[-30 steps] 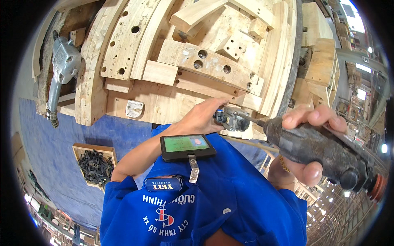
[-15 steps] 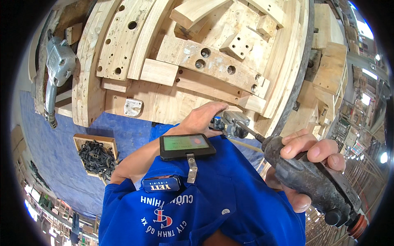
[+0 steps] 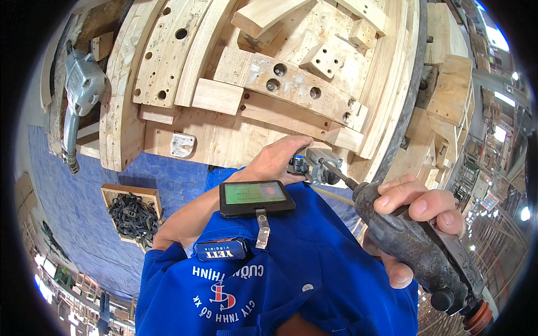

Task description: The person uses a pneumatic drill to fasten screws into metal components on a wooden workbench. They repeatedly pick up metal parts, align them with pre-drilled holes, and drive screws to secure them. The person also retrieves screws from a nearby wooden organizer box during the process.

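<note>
My right hand [image 3: 417,215] is wrapped round a dark, worn power screwdriver [image 3: 414,243] with an orange-red collar at its rear end. Its long bit [image 3: 336,169] points left, toward a small metal pneumatic cylinder [image 3: 323,159] at the bench's near edge. Whether the tip touches anything there is hard to see. My left hand [image 3: 276,159] is closed round the cylinder's left side, thumb below and fingers above, beside a blue air fitting [image 3: 299,163]. Behind the cylinder lies a drilled wooden jig bar [image 3: 302,89] with bolts sunk in its holes.
Wooden blocks [image 3: 218,96] and curved strips [image 3: 126,84] cover the bench. At the far left lies a silver air tool [image 3: 81,89]. A wooden box [image 3: 159,204] of black straps sits on blue sheeting [image 3: 73,207]. More wooden pieces [image 3: 448,89] stand at the right.
My right hand and the power screwdriver have shifted slightly left, bringing the bit a little further over the cylinder. My left hand stays almost where it was.
</note>
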Motion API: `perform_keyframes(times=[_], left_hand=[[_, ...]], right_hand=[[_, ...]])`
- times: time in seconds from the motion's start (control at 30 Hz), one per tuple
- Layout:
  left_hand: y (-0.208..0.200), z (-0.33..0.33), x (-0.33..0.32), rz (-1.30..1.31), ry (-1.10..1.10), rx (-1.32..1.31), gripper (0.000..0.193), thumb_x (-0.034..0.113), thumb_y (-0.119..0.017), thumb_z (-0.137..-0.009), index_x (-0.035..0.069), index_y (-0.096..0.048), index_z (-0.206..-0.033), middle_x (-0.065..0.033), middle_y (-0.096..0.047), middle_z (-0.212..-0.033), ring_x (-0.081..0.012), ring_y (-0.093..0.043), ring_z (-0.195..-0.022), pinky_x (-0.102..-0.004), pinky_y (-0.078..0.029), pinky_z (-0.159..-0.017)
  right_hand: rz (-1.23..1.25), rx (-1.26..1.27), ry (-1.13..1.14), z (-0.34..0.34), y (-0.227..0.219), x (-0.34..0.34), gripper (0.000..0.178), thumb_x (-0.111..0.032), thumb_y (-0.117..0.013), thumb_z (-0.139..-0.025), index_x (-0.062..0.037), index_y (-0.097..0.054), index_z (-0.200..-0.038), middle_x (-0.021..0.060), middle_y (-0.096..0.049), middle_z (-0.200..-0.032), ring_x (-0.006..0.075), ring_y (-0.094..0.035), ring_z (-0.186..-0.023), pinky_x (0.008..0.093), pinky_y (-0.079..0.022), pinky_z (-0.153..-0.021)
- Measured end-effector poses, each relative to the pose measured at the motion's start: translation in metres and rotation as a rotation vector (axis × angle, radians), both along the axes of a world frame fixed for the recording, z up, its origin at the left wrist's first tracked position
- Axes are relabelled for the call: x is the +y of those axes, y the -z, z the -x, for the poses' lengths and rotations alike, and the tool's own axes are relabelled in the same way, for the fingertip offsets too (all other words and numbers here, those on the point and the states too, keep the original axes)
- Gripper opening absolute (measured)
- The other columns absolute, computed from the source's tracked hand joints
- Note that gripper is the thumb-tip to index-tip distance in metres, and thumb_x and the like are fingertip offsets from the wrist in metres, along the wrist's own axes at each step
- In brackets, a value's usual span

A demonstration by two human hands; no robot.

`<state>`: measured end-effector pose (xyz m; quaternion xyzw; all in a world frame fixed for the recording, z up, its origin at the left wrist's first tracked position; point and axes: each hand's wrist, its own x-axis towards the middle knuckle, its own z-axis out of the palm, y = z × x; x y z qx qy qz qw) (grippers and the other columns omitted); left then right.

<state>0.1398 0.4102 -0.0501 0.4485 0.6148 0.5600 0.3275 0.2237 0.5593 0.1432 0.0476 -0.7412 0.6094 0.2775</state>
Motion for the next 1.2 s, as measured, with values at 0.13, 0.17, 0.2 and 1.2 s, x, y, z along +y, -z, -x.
perform_keyframes(times=[0.13, 0.17, 0.2, 1.2], left_hand=[[-0.001, -0.002, -0.003, 0.027, -0.004, 0.005, 0.074, 0.015, -0.084, -0.064, 0.003, -0.045, -0.126, -0.0161, -0.059, -0.117, -0.0296, -0.062, -0.102, -0.0356, -0.052, -0.087], [-0.001, -0.001, -0.003, 0.010, -0.005, 0.012, 0.075, 0.015, -0.084, -0.064, 0.003, -0.044, -0.126, -0.0162, -0.059, -0.117, -0.0298, -0.062, -0.102, -0.0356, -0.052, -0.086], [0.000, -0.001, -0.003, -0.008, -0.005, 0.019, 0.075, 0.015, -0.084, -0.064, 0.003, -0.044, -0.126, -0.0162, -0.059, -0.117, -0.0300, -0.062, -0.102, -0.0355, -0.052, -0.086], [-0.011, -0.008, -0.006, 0.093, 0.044, -0.100, 0.082, 0.012, -0.083, -0.063, 0.002, -0.041, -0.132, -0.0170, -0.056, -0.122, -0.0306, -0.057, -0.110, -0.0360, -0.047, -0.095]], right_hand=[[-0.012, 0.025, 0.006, -0.003, 0.003, -0.001, 0.080, -0.045, -0.076, -0.075, -0.0029, -0.036, -0.131, 0.0137, -0.049, -0.112, 0.0318, -0.063, -0.083, 0.0454, -0.049, -0.075], [-0.008, 0.036, 0.015, -0.003, 0.004, -0.002, 0.080, -0.044, -0.076, -0.076, -0.0028, -0.036, -0.131, 0.0138, -0.049, -0.112, 0.0318, -0.063, -0.083, 0.0454, -0.049, -0.075], [-0.011, 0.041, 0.011, -0.003, 0.004, -0.003, 0.080, -0.044, -0.076, -0.076, -0.0028, -0.036, -0.131, 0.0138, -0.049, -0.112, 0.0318, -0.063, -0.083, 0.0453, -0.049, -0.075], [0.159, 0.052, -0.111, -0.012, -0.004, -0.001, 0.079, -0.016, -0.081, -0.071, -0.0046, -0.036, -0.134, 0.0182, -0.049, -0.118, 0.0369, -0.059, -0.096, 0.0444, -0.051, -0.081]])
